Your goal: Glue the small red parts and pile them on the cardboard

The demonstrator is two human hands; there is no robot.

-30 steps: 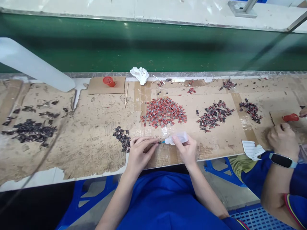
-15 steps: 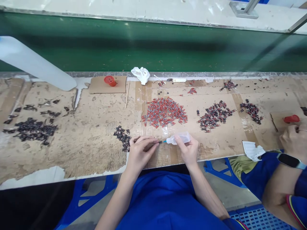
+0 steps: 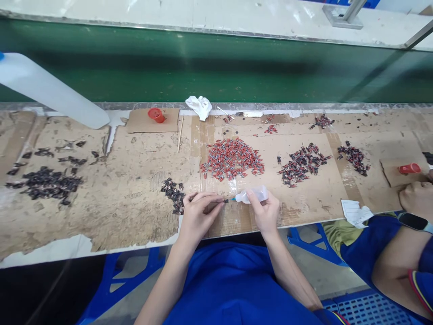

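My left hand [image 3: 202, 212] is closed, pinching a small dark part [image 3: 226, 201] at its fingertips. In my right hand [image 3: 267, 211] is a clear squeeze bottle [image 3: 253, 194], lying on its side with its blue needle tip [image 3: 233, 199] pointing left at the dark part. Whether the tip touches the part I cannot tell. Beside my left fingers lies a small heap of black pieces [image 3: 173, 194], partly hidden by the hand. Beyond both hands spreads a pile of small red parts with metal ends [image 3: 232, 159]. A heap of red-and-black parts [image 3: 302, 164] lies to the right.
Cardboard [image 3: 135, 189] covers the bench. A red cup [image 3: 156, 115], crumpled tissue [image 3: 199, 107] and thin stick [image 3: 180, 134] lie at the back. A large white bottle [image 3: 54, 90] leans in from the left. A co-worker's hand [image 3: 417, 198] rests at the right near another red cup [image 3: 409, 168].
The bottle and its tip have shifted very slightly right, a little away from the dark part. My left hand stays in place. The co-worker's hand has moved right and down.
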